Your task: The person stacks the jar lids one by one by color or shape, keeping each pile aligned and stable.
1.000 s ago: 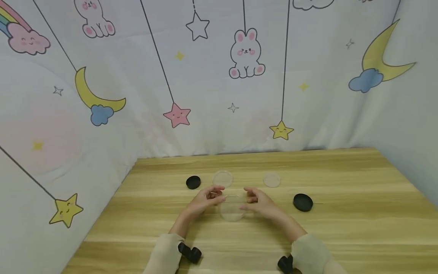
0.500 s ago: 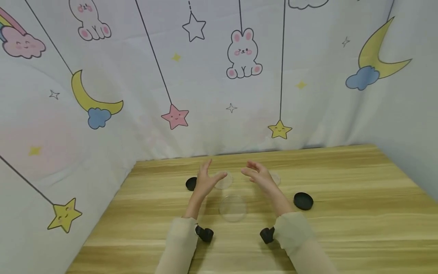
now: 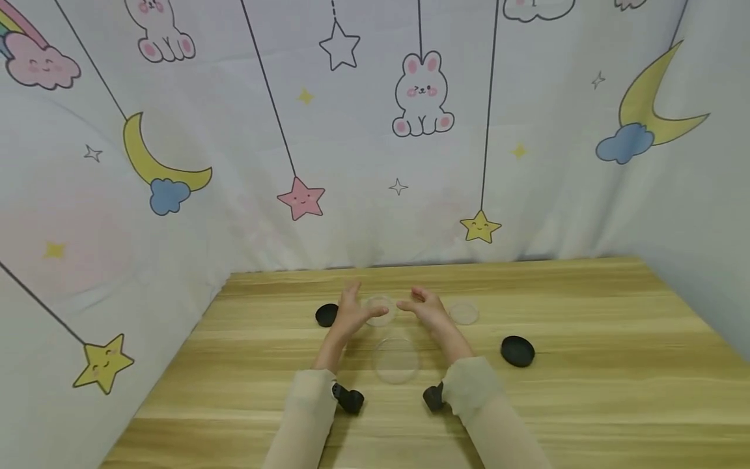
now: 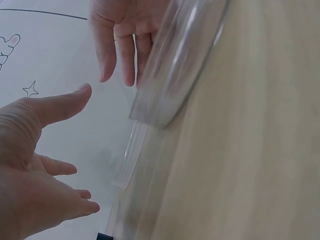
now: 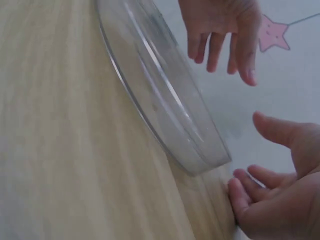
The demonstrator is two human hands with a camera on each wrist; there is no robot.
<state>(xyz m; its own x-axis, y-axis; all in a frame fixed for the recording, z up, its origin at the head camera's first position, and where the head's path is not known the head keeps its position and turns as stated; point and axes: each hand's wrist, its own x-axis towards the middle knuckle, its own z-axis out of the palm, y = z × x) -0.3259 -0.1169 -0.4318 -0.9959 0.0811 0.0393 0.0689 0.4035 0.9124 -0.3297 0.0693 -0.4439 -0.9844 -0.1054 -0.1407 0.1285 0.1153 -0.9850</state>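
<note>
In the head view my left hand and right hand hover with spread, relaxed fingers, palms facing, and hold nothing. Between and beneath them lies a clear round shallow dish, partly hidden by the left thumb. Nearer to me a larger clear dish rests on the table between the forearms; its see-through wall is close up in the left wrist view. Beyond the right hand sits a third, smaller clear dish. A black round dish is beside the left hand, its right edge covered.
Another black round dish lies to the right of my right forearm. The wood-grain table ends at a white printed curtain at the back and left. Both wrists carry small black cameras.
Both hands have left the larger clear dish and moved forward to the far clear dish. Over the last half second the right hand has shifted left and slightly down, closer to the left hand.
</note>
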